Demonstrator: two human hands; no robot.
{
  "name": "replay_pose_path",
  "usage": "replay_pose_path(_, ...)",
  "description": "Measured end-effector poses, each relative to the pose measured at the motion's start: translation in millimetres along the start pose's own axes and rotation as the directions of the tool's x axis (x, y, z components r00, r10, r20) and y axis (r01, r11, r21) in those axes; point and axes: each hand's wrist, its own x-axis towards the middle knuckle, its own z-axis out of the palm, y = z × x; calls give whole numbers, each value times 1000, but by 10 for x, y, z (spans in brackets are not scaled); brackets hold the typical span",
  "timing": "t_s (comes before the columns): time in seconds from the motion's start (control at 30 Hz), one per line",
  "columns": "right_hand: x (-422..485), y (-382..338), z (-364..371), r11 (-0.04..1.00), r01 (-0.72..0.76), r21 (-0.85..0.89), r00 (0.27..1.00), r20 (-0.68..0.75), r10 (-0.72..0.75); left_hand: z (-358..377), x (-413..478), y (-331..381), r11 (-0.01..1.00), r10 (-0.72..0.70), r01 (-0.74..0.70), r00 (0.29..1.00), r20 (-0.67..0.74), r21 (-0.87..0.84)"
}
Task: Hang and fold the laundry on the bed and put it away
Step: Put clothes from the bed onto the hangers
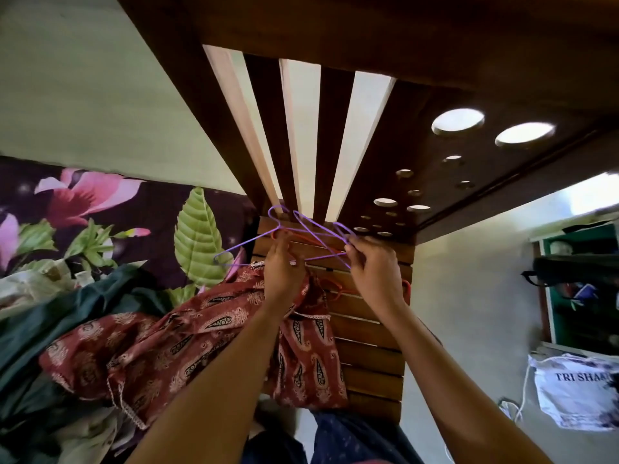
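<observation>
Early days on this one, I'd say. Far left, the flowery bedsheet (100,202) has a pile of laundry on it: a dark green cloth (67,313) lies crumpled and unfolded, with some pale fabric (23,289) bunched up beside it. None of it looks sorted.

Next over, the red paisley garment (201,346) is spread from the bed up onto the slatted wooden bed end (368,346) and hangs partly over it. It isn't on a hanger yet.

Above it both hands are busy with a tangled bunch of purple hangers (248,244) held against the top of the wood. The left hand (284,262) has its fingers curled round the wires near the hooks. The right hand (375,266) pinches a purple wire between thumb and fingertips, so both hands are gripping hangers and not clothes. My guess is they're trying to pull one hanger free of the rest so the red piece can go on it.

Off to the right there's a white printed bag (576,396) on the floor and a green shelf (576,296) against the wall.

Still to do, as far as I can see: hanging, folding and putting away.
</observation>
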Motion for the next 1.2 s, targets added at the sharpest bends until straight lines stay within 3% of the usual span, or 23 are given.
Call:
replay_pose_path(0.13, -28, 25, 58, 999, 40, 14, 997, -71, -39, 51, 34, -99, 993, -71, 66, 996, 50, 103)
replay_pose_path(0.2, -50, 41, 106, 997, 73, 7, 995, -73, -73, 142, -14, -197, 984, -140, 120, 978, 154, 130)
replay_pose_path(0.33, -56, 87, 151, 997, 81, 4, 995, -64, -81, 376, -125, -382, 889, -263, 108, 916, 303, 446)
replay_pose_path(0.47, -59, 114, 180, 995, 102, -7, 991, -90, -102, 520, -184, -507, 787, -198, -35, 931, 307, 615)
replay_pose_path(0.6, -151, 132, 232, 991, 132, -30, 984, -121, -134, 443, -181, -612, 783, -106, -127, 938, 331, 609)
replay_pose_path(0.7, -273, 55, 210, 988, 142, -58, 974, -169, -150, 249, -162, -588, 932, -139, 61, 970, 198, 357)
replay_pose_path(0.8, -394, -110, 135, 980, 180, -88, 954, -228, -196, -45, -128, -423, 969, -245, 245, 969, -5, 19)
replay_pose_path(0.87, -454, -301, 48, 973, 216, -82, 942, -245, -229, -339, -124, -309, 953, -293, 281, 950, -105, -116)
replay_pose_path(0.93, -489, -503, -42, 968, 245, -50, 940, -234, -250, -652, -157, -230, 960, -240, 217, 964, -116, -177)
replay_pose_path(1.0, -526, -735, -131, 965, 261, -37, 946, -189, -263, -1038, -256, -172, 982, -148, 134, 984, -100, -133)
replay_pose_path(1.07, -505, -917, -178, 971, 236, -51, 966, -100, -240, -1333, -307, -182, 995, -68, 75, 993, -100, 66)
replay_pose_path(1.13, -515, -1179, -238, 964, 261, -53, 965, -18, -263, -1710, -431, -221, 973, 9, 27, 988, -153, 229)
replay_pose_path(1.2, -532, -1486, -314, 953, 297, -67, 955, 45, -294, -2074, -557, -273, 958, 52, 16, 972, -229, 287)
